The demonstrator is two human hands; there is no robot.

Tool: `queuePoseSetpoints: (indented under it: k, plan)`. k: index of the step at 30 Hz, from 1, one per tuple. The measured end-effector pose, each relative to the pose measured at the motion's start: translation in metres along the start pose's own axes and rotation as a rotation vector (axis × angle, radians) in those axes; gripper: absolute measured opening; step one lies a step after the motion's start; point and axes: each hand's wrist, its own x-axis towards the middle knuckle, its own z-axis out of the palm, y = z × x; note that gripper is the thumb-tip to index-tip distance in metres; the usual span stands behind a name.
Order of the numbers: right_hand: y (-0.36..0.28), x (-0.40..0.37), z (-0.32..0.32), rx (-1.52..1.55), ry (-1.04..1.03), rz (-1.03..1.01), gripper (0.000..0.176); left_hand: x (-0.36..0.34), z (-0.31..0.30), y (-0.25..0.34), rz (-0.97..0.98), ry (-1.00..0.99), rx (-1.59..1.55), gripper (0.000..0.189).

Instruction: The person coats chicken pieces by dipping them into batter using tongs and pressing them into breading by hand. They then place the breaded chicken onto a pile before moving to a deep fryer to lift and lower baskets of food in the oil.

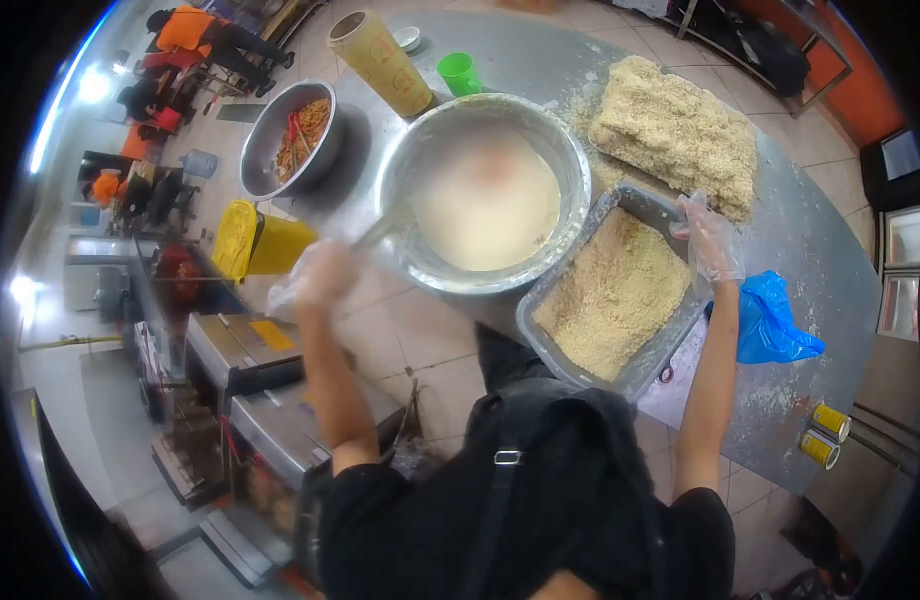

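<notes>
My left hand [325, 272], in a clear plastic glove and smeared by motion, is closed around the handle of a long utensil [385, 222]. The utensil reaches over the rim of a large metal bowl [395, 250] of pale, creamy batter [480, 225]. Its far end is too blurred to name; a reddish-brown blur [492, 168] shows above the batter. My right hand [710, 243], also gloved, grips the right rim of a grey plastic tub [542, 338]. Inside the tub lies a bed of coarse, pale crumbs [615, 295].
Behind the tub, a big crumb-coated heap [675, 130] sits on the metal table [820, 300]. A blue plastic bag [775, 320] and yellow cans [825, 435] are at right. A steel bowl of brown food [300, 140], a film roll [385, 65] and a green cup [460, 74] stand at left.
</notes>
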Motion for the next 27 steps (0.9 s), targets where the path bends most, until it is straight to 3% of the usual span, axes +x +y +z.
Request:
queuePoseSetpoints:
  k: [3,5,13,15,20,22,23,25,27]
  plan:
    - [0.009,-0.001,0.007,0.064,0.039,-0.017,0.046,-0.004,-0.031,0.021,0.046,-0.095,0.048,0.044]
    - [0.019,0.002,0.007,0.113,0.068,-0.034,0.046,0.016,-0.017,0.017,0.076,-0.102,0.087,0.045]
    - [0.012,0.005,-0.002,-0.090,-0.003,0.007,0.044,0.059,-0.009,0.044,0.170,-0.039,0.049,0.040]
    - [0.006,0.002,-0.001,-0.077,0.005,0.007,0.043,0.064,-0.016,0.050,0.077,-0.170,0.037,0.043]
    - [-0.009,-0.007,-0.004,-0.156,0.040,-0.016,0.042,0.080,-0.034,0.043,0.104,-0.298,0.057,0.035]
    - [0.002,-0.005,-0.006,-0.148,0.034,0.016,0.041,0.085,-0.034,0.021,0.439,-0.364,0.224,0.029]
    - [0.010,-0.003,-0.005,-0.144,0.035,0.029,0.040,0.079,-0.033,0.006,0.560,-0.300,0.052,0.024]
    - [0.026,0.000,-0.002,-0.030,0.054,0.026,0.040,0.078,-0.021,-0.032,0.666,-0.198,0.079,0.022]
    - [0.023,-0.004,0.001,0.023,0.076,-0.033,0.041,0.051,-0.028,-0.032,0.763,-0.096,0.098,0.022]
